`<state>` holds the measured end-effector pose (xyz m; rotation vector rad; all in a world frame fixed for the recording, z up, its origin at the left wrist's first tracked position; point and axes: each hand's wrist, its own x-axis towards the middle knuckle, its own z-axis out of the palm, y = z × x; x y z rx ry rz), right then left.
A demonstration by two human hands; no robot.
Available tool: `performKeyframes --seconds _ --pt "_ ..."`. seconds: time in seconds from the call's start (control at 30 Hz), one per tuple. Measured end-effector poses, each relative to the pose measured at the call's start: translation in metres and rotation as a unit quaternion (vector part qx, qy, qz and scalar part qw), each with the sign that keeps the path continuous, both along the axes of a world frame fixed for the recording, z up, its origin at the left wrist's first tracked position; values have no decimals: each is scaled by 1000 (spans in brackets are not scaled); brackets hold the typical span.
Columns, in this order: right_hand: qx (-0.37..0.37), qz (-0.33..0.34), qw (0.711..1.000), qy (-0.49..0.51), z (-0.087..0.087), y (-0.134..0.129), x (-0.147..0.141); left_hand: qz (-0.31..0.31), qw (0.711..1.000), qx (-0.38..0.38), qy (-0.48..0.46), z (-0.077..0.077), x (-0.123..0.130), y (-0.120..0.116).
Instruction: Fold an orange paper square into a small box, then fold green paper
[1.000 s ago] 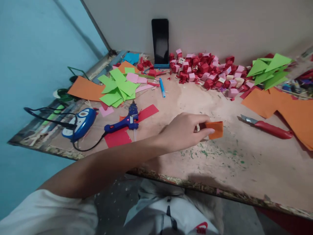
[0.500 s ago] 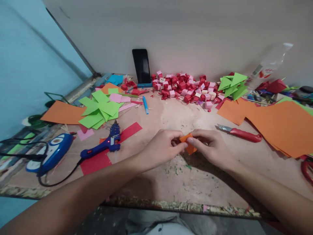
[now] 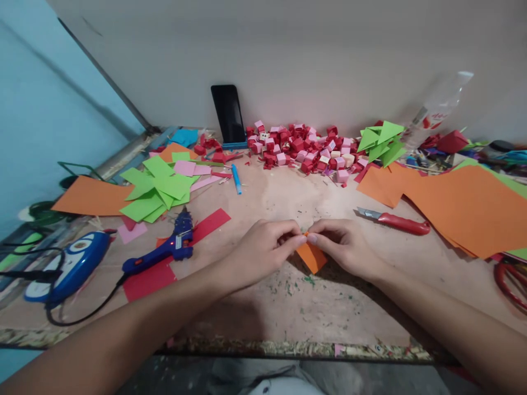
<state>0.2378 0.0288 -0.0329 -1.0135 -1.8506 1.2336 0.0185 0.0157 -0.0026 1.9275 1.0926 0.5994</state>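
Left forearm (image 3: 173, 315) from 8 o'clock, right forearm (image 3: 444, 307) from 4. Left hand (image 3: 272, 247), right hand (image 3: 348, 247) nearly meeting, both pinching, fingers (image 3: 284, 226) curled.

The orange piece (image 3: 313, 259) is looking like matt paper; the green sheets (image 3: 158, 186) are showing the same finish. The glue gun (image 3: 179, 244) is appearing as smooth plastic. The cutter blade (image 3: 369, 214) is showing metal, and its red handle (image 3: 403, 224) is shining. The wooden table (image 3: 269, 206) is showing a rough edge (image 3: 288, 349).

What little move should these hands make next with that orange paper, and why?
Perhaps press a crease into the top of the small orange paper piece: the left hand and right hand both pinch it there, close together, its lower part uncovered.
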Motion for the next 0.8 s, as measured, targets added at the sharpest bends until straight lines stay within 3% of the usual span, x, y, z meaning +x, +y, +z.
performKeyframes --seconds 0.2,0.4,0.6,0.8 --pt "-15 24 1000 5 3 -1 -3 41 998 29 -35 1 0 -5" --pt "-14 52 999 2 7 -4 -4 42 998 18 -48 2 2 -6" --pt "-60 65 996 -10 6 -2 -5 46 996 69 -33 -1 2 -7" --pt "-40 55 998 -3 4 0 -4 46 996 71 -30 -3 1 -5"
